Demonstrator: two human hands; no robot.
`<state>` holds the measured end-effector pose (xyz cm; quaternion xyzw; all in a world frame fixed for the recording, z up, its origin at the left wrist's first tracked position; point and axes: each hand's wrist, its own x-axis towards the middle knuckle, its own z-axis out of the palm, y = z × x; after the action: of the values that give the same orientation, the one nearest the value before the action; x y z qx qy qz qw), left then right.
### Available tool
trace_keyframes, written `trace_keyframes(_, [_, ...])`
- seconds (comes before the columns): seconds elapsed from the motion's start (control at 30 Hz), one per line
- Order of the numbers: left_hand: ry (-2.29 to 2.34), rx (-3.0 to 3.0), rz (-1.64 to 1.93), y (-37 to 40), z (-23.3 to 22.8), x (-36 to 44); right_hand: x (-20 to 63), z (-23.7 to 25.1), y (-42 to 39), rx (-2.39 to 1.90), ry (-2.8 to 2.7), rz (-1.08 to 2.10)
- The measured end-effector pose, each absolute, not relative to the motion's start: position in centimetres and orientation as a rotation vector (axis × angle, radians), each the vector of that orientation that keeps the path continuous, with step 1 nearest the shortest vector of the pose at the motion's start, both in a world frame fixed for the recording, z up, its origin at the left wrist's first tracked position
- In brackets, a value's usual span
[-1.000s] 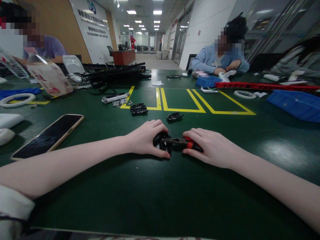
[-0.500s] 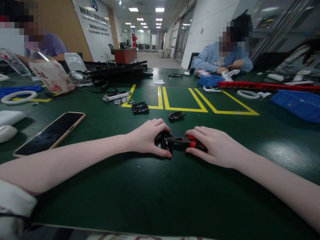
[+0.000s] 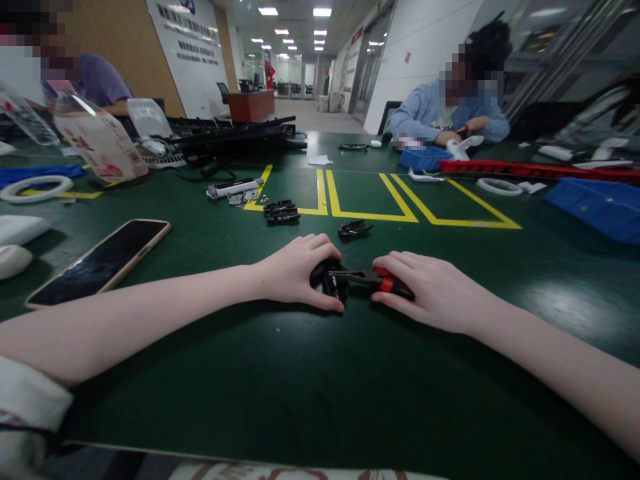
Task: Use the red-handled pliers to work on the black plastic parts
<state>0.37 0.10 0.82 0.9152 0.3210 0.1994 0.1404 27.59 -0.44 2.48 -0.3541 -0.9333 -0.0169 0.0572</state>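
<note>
Barely anything shifts: left hand (image 3: 295,275) stays clamped on the black plastic part (image 3: 330,280), right hand (image 3: 430,290) gripping red-handled pliers (image 3: 373,280) lying crosswise, nose into the part.

A long green table (image 3: 300,400) fills the room's near end, marked with yellow tape lines (image 3: 370,200). Behind it a wood-panelled wall (image 3: 115,40) carries a white notice board (image 3: 187,47) with dark lettering. A corridor (image 3: 300,100) runs straight back — rows of ceiling lights (image 3: 295,30) shine bright along it, and a reddish-brown desk (image 3: 251,105) stands at its mouth with dark chairs beside it. On the other side, a white wall (image 3: 420,47) gives way to glass partitions (image 3: 565,47) in grey frames.
</note>
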Motion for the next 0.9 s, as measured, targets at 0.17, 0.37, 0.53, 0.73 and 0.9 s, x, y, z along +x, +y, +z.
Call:
trace_keyframes(0.17, [0.912,2.641,0.593,0.03,0.79,0.34,27.5,2.55,-0.54,-1.079,-2.83,-0.014])
trace_keyframes(0.37, [0.925,2.63,0.582,0.07,0.86,0.28,27.09,2.51,-0.62,-1.028,-2.835,-0.102])
trace_keyframes(0.53, [0.936,2.637,0.566,0.04,1.03,0.3,26.91,2.58,-0.47,-1.022,-2.853,-0.172])
trace_keyframes(0.73, [0.969,2.679,0.551,-0.16,1.23,0.44,27.21,2.86,-0.22,-1.011,-2.867,-0.196])
trace_keyframes(0.9, [0.97,2.673,0.554,-0.11,1.19,0.37,27.31,2.86,-0.2,-0.988,-2.86,-0.194])
